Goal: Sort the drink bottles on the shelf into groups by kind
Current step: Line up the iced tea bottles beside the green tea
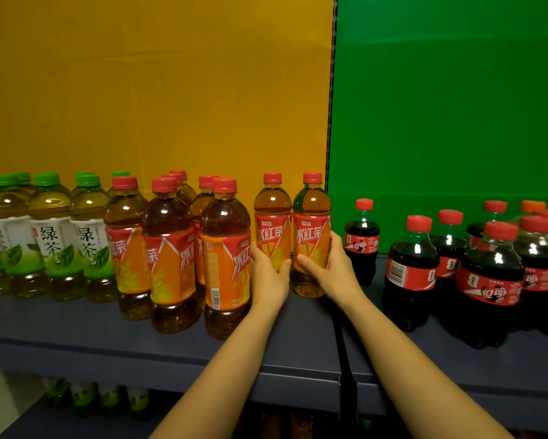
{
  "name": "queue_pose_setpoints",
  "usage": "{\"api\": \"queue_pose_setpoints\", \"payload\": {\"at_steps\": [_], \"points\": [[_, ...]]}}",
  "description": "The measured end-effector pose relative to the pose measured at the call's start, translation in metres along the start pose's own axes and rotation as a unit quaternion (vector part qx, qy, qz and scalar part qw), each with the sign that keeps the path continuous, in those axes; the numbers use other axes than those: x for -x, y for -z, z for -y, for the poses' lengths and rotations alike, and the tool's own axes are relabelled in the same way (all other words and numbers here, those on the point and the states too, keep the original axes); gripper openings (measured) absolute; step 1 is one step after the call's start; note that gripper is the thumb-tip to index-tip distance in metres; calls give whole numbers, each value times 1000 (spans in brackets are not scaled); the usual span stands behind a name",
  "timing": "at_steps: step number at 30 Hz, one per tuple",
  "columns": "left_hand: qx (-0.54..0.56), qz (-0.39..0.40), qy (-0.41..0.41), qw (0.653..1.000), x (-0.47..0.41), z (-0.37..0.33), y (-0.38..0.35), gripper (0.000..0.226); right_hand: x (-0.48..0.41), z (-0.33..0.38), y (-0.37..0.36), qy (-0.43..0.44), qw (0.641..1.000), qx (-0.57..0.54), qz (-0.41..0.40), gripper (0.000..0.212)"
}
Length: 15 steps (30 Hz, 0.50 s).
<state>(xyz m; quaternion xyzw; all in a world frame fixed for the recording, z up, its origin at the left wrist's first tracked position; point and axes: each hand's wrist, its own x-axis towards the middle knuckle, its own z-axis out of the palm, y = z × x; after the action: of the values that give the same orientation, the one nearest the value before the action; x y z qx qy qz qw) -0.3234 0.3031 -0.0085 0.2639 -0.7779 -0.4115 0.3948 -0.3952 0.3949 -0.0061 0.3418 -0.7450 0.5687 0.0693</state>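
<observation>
Two iced-tea bottles with red caps and orange labels stand upright side by side on the shelf, near the yellow panel's right edge. My left hand (pixel 267 277) grips the left iced-tea bottle (pixel 272 217) low on its label. My right hand (pixel 332 270) holds the right iced-tea bottle (pixel 312 223) the same way. To their left stands a cluster of several more iced-tea bottles (pixel 171 248). Green-tea bottles (pixel 54 239) with green caps fill the far left. Small cola bottles (pixel 488 274) with red caps are grouped at the right.
The dark grey shelf board (pixel 85 327) has open space along its front edge. One cola bottle (pixel 363 239) stands alone just right of my right hand. An orange-capped bottle (pixel 533 206) sits behind the colas. Green-tea bottles (pixel 107 397) show on a lower shelf.
</observation>
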Motion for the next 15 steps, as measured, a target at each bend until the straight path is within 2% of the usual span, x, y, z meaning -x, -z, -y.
{"api": "queue_pose_setpoints", "payload": {"at_steps": [5,9,11,15], "points": [[-35,41,-6,999,8,1,0,94,1,4,0,3,1000,10,-6,76],[-7,97,-46,994,27,3,13,96,7,16,5,28,995,69,-60,76],[23,108,-71,991,40,8,23,87,15,27,7,54,992,72,-89,68],[115,122,-73,983,72,11,47,43,35,51,1,142,982,14,-119,42]]}}
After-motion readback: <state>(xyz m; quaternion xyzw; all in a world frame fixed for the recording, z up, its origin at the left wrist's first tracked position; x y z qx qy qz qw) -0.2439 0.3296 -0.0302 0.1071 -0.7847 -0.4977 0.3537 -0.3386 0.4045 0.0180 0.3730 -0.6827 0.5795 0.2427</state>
